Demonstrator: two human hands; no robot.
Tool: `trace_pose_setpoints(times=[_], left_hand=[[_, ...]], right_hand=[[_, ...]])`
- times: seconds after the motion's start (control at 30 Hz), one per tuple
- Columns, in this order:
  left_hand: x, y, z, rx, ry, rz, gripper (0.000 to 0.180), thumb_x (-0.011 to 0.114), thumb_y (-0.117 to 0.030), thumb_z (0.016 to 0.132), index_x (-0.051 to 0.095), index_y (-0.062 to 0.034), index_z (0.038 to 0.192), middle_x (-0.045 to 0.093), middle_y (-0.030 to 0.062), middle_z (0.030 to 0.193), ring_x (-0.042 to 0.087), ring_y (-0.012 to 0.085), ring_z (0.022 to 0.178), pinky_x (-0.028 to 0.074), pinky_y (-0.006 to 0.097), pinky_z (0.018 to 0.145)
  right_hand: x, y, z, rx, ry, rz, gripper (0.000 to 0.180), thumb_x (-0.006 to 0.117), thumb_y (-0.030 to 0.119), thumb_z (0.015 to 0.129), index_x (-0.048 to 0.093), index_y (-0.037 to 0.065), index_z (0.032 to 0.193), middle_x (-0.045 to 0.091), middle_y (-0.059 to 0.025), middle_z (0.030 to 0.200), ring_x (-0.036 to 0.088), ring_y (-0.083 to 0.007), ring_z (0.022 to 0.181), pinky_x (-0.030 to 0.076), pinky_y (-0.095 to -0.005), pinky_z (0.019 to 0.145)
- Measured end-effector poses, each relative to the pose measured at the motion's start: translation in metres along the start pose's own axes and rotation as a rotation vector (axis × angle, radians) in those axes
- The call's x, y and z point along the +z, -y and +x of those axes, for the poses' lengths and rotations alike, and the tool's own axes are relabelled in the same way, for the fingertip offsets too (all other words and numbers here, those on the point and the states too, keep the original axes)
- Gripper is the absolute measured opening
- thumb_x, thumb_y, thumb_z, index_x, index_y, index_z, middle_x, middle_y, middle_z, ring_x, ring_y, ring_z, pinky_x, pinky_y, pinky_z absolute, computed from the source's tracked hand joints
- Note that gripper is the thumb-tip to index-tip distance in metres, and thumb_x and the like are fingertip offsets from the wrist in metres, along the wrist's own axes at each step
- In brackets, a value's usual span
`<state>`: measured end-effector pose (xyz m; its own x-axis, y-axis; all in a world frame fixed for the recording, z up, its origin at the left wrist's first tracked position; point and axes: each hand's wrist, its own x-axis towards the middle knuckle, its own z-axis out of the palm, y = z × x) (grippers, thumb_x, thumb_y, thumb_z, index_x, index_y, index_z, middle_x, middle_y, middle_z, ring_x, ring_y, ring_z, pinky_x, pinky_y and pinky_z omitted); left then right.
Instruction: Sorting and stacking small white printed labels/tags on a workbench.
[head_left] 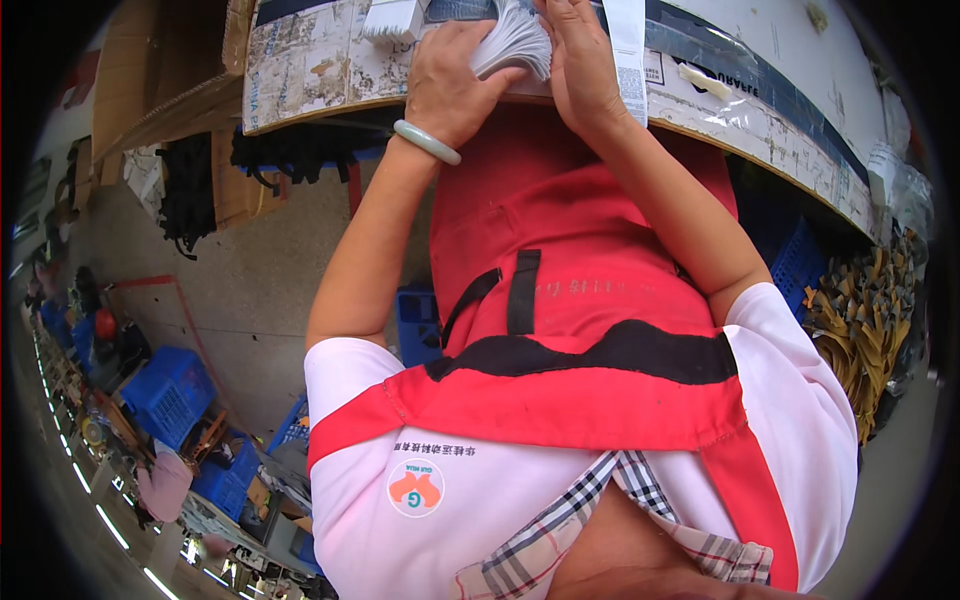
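Note:
My left hand [452, 85], with a pale green bangle [427, 142] on its wrist, is closed around a thick stack of white paper slips [517, 45]. The stack is bent, and its edges fan out toward my right hand [583, 75]. That hand lies along the stack's right side, its thumb side against the slips and its fingers bent near the upper picture edge, where they are partly cut off. Just left of the stack, a second pile of white slips [393, 20] rests on the worktop. A long printed paper sheet [627, 60] lies right of my right hand.
The worktop [310, 75] is covered with worn, taped cardboard. An open cardboard box [165, 75] is at its left. Blue crates [170, 395] stand on the floor at left, with another person [165, 485] nearby. Brownish strips [865, 325] are bundled at right.

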<state>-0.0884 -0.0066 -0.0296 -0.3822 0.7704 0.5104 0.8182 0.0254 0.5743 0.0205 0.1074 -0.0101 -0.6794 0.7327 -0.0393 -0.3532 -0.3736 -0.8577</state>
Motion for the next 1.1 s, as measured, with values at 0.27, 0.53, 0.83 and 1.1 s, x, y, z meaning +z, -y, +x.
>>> trace_pose_setpoints(times=[0.27, 0.53, 0.83, 1.1], left_hand=[[0.002, 0.002, -0.002, 0.000, -0.004, 0.026, 0.052, 0.082, -0.032, 0.072, 0.066, -0.0039, 0.112, 0.065, 0.0143, 0.104, 0.060, 0.0348, 0.098, 0.046, 0.043, 0.088], [0.000, 0.000, 0.000, -0.016, 0.017, -0.012, 0.048, 0.081, -0.030, 0.073, 0.066, -0.0043, 0.111, 0.065, 0.0141, 0.103, 0.060, 0.0351, 0.097, 0.046, 0.043, 0.088], [0.001, 0.004, -0.001, -0.018, -0.004, -0.040, 0.044, 0.080, -0.027, 0.074, 0.067, -0.0042, 0.109, 0.065, 0.0140, 0.103, 0.060, 0.0351, 0.097, 0.047, 0.043, 0.087], [0.001, 0.002, 0.000, -0.027, 0.007, -0.054, 0.043, 0.079, -0.026, 0.074, 0.067, -0.0039, 0.109, 0.066, 0.0145, 0.103, 0.060, 0.0352, 0.097, 0.047, 0.043, 0.087]], right_hand=[[0.002, 0.001, -0.023, 0.075, -0.180, 0.014, 0.042, 0.050, 0.028, 0.105, 0.043, 0.005, 0.140, 0.051, -0.0059, 0.126, 0.048, -0.0145, 0.117, 0.035, -0.0273, 0.105], [-0.002, -0.006, 0.006, -0.003, -0.040, -0.093, 0.053, 0.051, 0.033, 0.104, 0.037, 0.001, 0.143, 0.049, -0.0092, 0.131, 0.046, -0.0169, 0.120, 0.035, -0.0294, 0.106], [0.006, 0.011, 0.010, 0.057, 0.079, -0.100, 0.067, 0.051, 0.041, 0.102, 0.025, 0.004, 0.153, 0.032, -0.0157, 0.152, 0.031, -0.0233, 0.140, 0.024, -0.0338, 0.116], [-0.012, 0.007, 0.025, 0.109, 0.109, -0.062, 0.072, 0.050, 0.046, 0.102, 0.020, 0.008, 0.155, 0.025, -0.0164, 0.157, 0.021, -0.0268, 0.147, 0.015, -0.0378, 0.120]])
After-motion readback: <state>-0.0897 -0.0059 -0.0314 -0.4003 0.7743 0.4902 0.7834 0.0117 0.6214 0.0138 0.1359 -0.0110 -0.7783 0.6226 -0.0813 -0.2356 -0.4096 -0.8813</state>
